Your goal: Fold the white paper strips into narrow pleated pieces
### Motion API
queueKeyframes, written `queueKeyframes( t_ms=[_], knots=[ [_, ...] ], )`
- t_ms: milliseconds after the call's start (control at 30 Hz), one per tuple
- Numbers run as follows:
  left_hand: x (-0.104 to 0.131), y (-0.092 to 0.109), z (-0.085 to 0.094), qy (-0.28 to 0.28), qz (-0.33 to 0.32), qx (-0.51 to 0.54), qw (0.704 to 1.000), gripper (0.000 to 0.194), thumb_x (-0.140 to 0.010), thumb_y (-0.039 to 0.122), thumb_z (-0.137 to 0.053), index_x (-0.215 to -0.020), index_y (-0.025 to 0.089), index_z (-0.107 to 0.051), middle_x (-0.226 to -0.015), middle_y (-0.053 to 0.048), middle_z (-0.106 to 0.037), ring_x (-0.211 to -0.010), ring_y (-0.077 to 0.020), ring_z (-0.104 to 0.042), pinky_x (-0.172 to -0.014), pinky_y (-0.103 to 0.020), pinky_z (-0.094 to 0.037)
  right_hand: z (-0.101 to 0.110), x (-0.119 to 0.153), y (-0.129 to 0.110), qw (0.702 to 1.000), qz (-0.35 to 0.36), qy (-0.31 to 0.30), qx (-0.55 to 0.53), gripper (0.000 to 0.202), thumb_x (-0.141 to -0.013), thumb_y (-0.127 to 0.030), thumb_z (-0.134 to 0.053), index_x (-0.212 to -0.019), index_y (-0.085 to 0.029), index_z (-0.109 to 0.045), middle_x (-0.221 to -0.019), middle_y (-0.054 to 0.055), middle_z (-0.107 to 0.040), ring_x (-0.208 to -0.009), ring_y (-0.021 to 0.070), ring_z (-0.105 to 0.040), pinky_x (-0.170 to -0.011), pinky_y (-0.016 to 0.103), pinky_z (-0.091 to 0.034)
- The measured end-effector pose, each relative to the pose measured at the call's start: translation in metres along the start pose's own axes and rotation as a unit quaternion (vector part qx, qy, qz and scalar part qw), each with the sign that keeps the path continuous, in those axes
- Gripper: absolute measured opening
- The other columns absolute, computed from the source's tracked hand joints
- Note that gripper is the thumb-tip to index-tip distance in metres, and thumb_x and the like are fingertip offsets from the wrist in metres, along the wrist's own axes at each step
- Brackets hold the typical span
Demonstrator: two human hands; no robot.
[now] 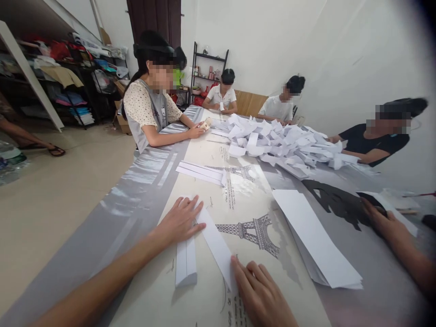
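The left hand [182,219] spreads open, perhaps to steady the paper strip [215,243] slanting from eleven to five o'clock on the tablecloth [150,293], while the right hand [260,290] touches its five-o'clock end, whether pinching I cannot tell

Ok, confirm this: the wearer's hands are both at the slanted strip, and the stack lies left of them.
Wrong side: the head view shows the stack right of the left hand and right hand. Both are at the slanted strip.

The tower-printed desk [116,227] carried a heap of white paper [282,143], a stack of long sheets [320,240] and folded strips [186,263].
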State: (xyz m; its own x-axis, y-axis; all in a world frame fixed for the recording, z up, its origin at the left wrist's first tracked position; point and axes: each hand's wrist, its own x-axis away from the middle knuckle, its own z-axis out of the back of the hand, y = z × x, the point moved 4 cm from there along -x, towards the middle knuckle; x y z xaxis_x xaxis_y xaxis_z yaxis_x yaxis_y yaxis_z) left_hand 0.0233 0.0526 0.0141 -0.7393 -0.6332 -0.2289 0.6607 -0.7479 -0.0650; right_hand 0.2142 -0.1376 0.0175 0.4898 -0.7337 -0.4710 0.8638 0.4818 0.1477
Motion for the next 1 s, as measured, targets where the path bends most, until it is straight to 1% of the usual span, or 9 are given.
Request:
queueKeyframes(
  t_ms=[133, 267, 367, 467, 600, 700, 833, 933, 1000],
  knots=[
    [0.0, 0.001, 0.001, 0.013, -0.01, 0.007, 1.0, 0.056, -0.103, 0.054, -0.043, -0.151, 0.026, -0.046, -0.154, -0.015, -0.046, -0.122, -0.0333, -0.054, -0.11, -0.05, -0.032, 0.005, 0.005, -0.002, 1.0, -0.011, 0.013, -0.007, 0.044, -0.092, 0.004, -0.037, -0.131, -0.004, -0.056, -0.089, 0.012, -0.073, -0.075, 0.0255, -0.057, -0.068, 0.038, -0.046],
    [0.002, 0.002, 0.0, 0.021, -0.016, 0.014, 1.0, 0.054, -0.103, 0.053, -0.044, -0.153, 0.032, -0.044, -0.155, -0.015, -0.045, -0.121, -0.0341, -0.055, -0.109, -0.054, -0.034, -0.004, -0.017, 0.008, 0.995, -0.071, -0.032, -0.057, 0.015, -0.097, -0.01, -0.05, -0.097, -0.017, -0.063, -0.069, 0.004, -0.062, -0.068, 0.024, -0.058, -0.061, 0.035, -0.043],
    [0.004, 0.002, -0.005, 0.013, -0.009, 0.028, 0.999, 0.057, -0.104, 0.053, -0.041, -0.156, 0.03, -0.039, -0.159, -0.017, -0.039, -0.131, -0.0356, -0.051, -0.112, -0.057, -0.032, -0.022, -0.051, 0.022, 0.97, -0.171, -0.128, -0.117, 0.003, -0.094, -0.02, -0.063, -0.092, -0.021, -0.06, -0.08, 0.003, -0.064, -0.071, 0.0227, -0.062, -0.059, 0.033, -0.042],
    [0.007, 0.002, -0.01, 0.011, -0.008, 0.039, 0.999, 0.059, -0.105, 0.054, -0.037, -0.159, 0.028, -0.034, -0.162, -0.017, -0.035, -0.145, -0.0367, -0.039, -0.116, -0.06, -0.026, -0.039, -0.09, 0.032, 0.936, -0.244, -0.205, -0.147, 0.012, -0.091, -0.022, -0.066, -0.1, -0.02, -0.058, -0.102, 0.007, -0.065, -0.089, 0.025, -0.065, -0.063, 0.032, -0.043],
    [0.009, 0.004, -0.013, 0.034, -0.011, 0.04, 0.999, 0.06, -0.107, 0.05, -0.034, -0.16, 0.023, -0.032, -0.166, -0.016, -0.027, -0.154, -0.0349, -0.024, -0.119, -0.059, -0.022, -0.05, -0.123, 0.036, 0.907, -0.277, -0.264, -0.178, 0.014, -0.09, -0.025, -0.068, -0.095, -0.02, -0.056, -0.106, 0.009, -0.066, -0.099, 0.0275, -0.064, -0.069, 0.032, -0.042],
    [0.01, 0.005, -0.015, 0.043, -0.023, 0.036, 0.998, 0.061, -0.107, 0.048, -0.033, -0.16, 0.016, -0.03, -0.167, -0.015, -0.024, -0.155, -0.0326, -0.02, -0.122, -0.058, -0.017, -0.052, -0.125, 0.037, 0.9, -0.291, -0.267, -0.186, 0.016, -0.09, -0.027, -0.067, -0.091, -0.02, -0.053, -0.097, 0.008, -0.067, -0.092, 0.0264, -0.064, -0.067, 0.032, -0.04],
    [0.01, 0.003, -0.015, 0.056, -0.019, 0.035, 0.998, 0.07, -0.105, 0.052, -0.035, -0.158, 0.007, -0.029, -0.163, -0.02, -0.032, -0.153, -0.0338, -0.025, -0.123, -0.058, -0.015, -0.055, -0.116, 0.041, 0.893, -0.309, -0.259, -0.199, 0.019, -0.092, -0.03, -0.064, -0.087, -0.022, -0.048, -0.091, 0.005, -0.065, -0.088, 0.0239, -0.062, -0.067, 0.031, -0.039],
    [0.008, 0.001, -0.009, 0.08, -0.022, 0.049, 0.995, 0.067, -0.103, 0.054, -0.043, -0.151, 0.007, -0.041, -0.156, -0.022, -0.044, -0.149, -0.036, -0.033, -0.123, -0.061, -0.014, -0.054, -0.114, 0.048, 0.89, -0.296, -0.207, -0.278, 0.023, -0.088, -0.024, -0.066, -0.081, -0.023, -0.044, -0.088, 0.002, -0.06, -0.083, 0.0203, -0.056, -0.067, 0.03, -0.038],
    [0.006, 0.0, -0.002, 0.101, -0.036, 0.076, 0.991, 0.05, -0.104, 0.047, -0.046, -0.138, 0.011, -0.054, -0.143, -0.019, -0.057, -0.145, -0.0332, -0.041, -0.124, -0.059, -0.012, -0.052, -0.116, 0.056, 0.873, -0.269, -0.172, -0.368, 0.023, -0.084, -0.019, -0.066, -0.078, -0.023, -0.044, -0.086, -0.001, -0.057, -0.076, 0.0169, -0.052, -0.066, 0.028, -0.039]
  ],
)
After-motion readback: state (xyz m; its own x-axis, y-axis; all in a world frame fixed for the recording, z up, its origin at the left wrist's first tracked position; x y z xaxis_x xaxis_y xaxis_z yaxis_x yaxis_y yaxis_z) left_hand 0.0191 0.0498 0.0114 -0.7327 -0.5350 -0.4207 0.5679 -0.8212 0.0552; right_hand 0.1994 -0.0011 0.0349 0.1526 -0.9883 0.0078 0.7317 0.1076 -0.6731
